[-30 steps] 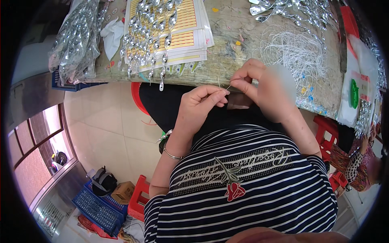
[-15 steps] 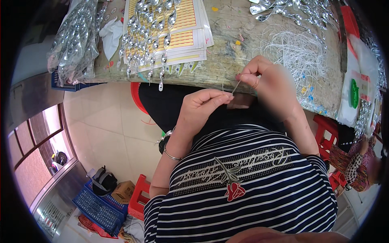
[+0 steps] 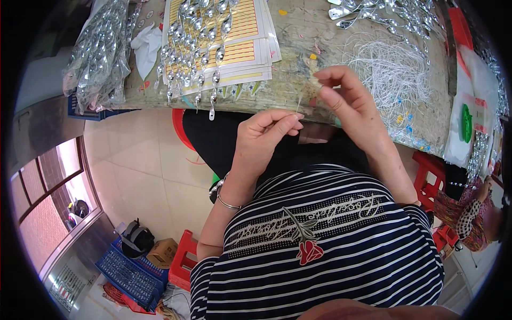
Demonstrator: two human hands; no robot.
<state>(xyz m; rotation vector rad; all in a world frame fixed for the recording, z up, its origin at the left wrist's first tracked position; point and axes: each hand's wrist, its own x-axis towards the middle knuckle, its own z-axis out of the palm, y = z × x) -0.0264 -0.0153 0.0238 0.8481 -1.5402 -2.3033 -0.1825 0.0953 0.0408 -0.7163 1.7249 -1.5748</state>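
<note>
My left hand (image 3: pixel 266 133) is closed in a pinch in front of the table's near edge. A thin pale string (image 3: pixel 298 104) stands up from between its thumb and forefinger. Up and to the right of it, my right hand (image 3: pixel 354 109) hovers over the table edge with thumb and forefinger apart. A small pale blur shows by its fingertips; I cannot make out whether it is string. A tangled heap of white string (image 3: pixel 392 80) lies on the table to the right of my right hand. Silvery twisted strands (image 3: pixel 200 48) lie on the left, their ends hanging past the edge.
Printed yellow sheets (image 3: pixel 256 50) lie under the strands on the worn table (image 3: pixel 293 32). A clear bag of silvery pieces (image 3: pixel 98 64) is at far left, more strands (image 3: pixel 389 16) at back right. Red stools (image 3: pixel 184 256) and blue baskets (image 3: pixel 130 274) stand on the floor.
My right hand has moved up and away from my left, and its thumb and forefinger have parted from their pinch on the string. My left hand has shifted slightly left and up, still pinching.
</note>
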